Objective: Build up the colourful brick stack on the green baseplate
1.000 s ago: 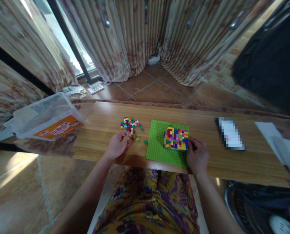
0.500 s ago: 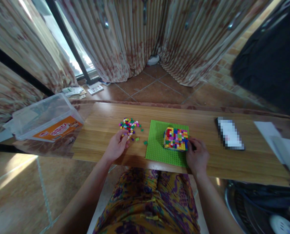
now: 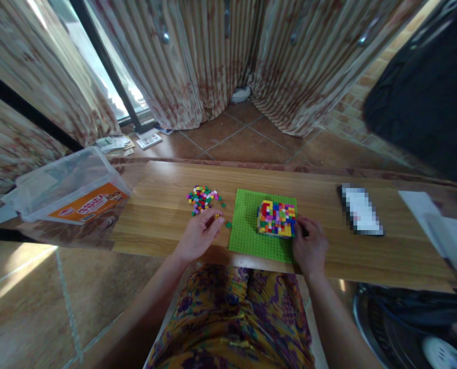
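Note:
My left hand (image 3: 198,233) is raised a little over the table, just right of the brick pile, its fingers pinching a tiny yellow brick (image 3: 216,216). A heap of small mixed-colour building bricks (image 3: 202,197) lies behind it. One loose green brick (image 3: 228,225) sits by the fingertips. On the green baseplate (image 3: 246,210) stands a block built of many coloured bricks (image 3: 276,218). My right hand (image 3: 311,246) is curled at the block's right front corner, fingertips against it; the thumb and fingers partly hide that edge.
A wooden table (image 3: 163,179) runs across. Right of the baseplate lies a phone with a blurred screen (image 3: 362,210), then white paper (image 3: 420,207). A clear plastic box with an orange label (image 3: 90,202) is at the left. Curtains (image 3: 209,66) hang beyond.
My left hand has moved right, away from the pile towards the baseplate, with a small yellow brick between its fingers. My right hand stays at the block.

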`<state>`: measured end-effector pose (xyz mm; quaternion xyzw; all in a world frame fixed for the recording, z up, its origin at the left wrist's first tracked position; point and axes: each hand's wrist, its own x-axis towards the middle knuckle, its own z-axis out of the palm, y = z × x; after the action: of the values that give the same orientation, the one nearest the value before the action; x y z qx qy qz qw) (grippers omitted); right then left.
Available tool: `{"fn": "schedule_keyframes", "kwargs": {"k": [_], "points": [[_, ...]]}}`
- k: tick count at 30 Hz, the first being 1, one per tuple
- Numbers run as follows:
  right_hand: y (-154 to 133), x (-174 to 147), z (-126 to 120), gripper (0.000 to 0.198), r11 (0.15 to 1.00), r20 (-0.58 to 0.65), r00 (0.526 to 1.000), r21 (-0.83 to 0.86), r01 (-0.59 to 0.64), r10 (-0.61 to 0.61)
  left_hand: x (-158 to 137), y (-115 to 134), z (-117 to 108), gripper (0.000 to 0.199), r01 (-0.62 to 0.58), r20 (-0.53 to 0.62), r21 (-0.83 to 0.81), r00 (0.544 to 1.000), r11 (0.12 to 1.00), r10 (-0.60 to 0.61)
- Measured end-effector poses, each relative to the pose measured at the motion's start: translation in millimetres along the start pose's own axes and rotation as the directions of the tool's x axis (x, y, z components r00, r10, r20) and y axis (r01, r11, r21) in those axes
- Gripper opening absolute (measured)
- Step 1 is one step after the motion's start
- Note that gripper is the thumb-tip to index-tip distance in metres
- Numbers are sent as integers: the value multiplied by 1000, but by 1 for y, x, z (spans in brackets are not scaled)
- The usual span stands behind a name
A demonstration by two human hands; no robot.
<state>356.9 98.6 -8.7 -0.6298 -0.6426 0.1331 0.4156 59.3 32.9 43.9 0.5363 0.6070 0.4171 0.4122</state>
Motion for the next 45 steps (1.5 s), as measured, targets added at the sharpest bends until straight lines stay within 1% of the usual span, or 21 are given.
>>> {"fn": "schedule_keyframes", "kwargs": {"k": [4,8,12,15,20,30,35,37,40,42,45], "points": [[-1,0,0,37,1000,-7,1000,7,-10,10,2,6,10,31,-7,28,35,1000,999,6],[-1,0,0,35,1000,-10,1000,20,-18,19,2,4,14,31,-33,48,90,998,995,28],[-1,0,0,34,1000,-12,1000,24,-16,17,1,1,12,30,-61,56,146,997,987,53],[-1,0,0,33,1000,-11,1000,17,-16,16,0,1,9,27,-83,90,188,994,979,67],[-1,0,0,32,1000,-14,1000,9,-13,13,-1,4,6,26,-92,124,179,990,980,71],[0,1,0,33,1000,-11,1000,11,-19,19,-1,5,4,22,-83,99,176,993,981,67],[-2,1,-1,35,1000,1,1000,1,-11,11,0,-2,5,19,-67,37,218,997,974,61],[-3,0,-1,34,1000,3,1000,1,-4,4,2,-7,8,17,-56,9,259,998,964,56],[-3,0,-1,34,1000,-6,1000,-2,-3,3,5,-11,12,19,-49,-13,389,998,920,59],[-3,0,-1,34,1000,-10,1000,-5,-5,5,7,-10,15,20,-56,-13,477,997,877,71],[-2,0,0,34,1000,-10,1000,-6,-9,9,8,-4,18,18,-65,19,554,998,830,66]]}}
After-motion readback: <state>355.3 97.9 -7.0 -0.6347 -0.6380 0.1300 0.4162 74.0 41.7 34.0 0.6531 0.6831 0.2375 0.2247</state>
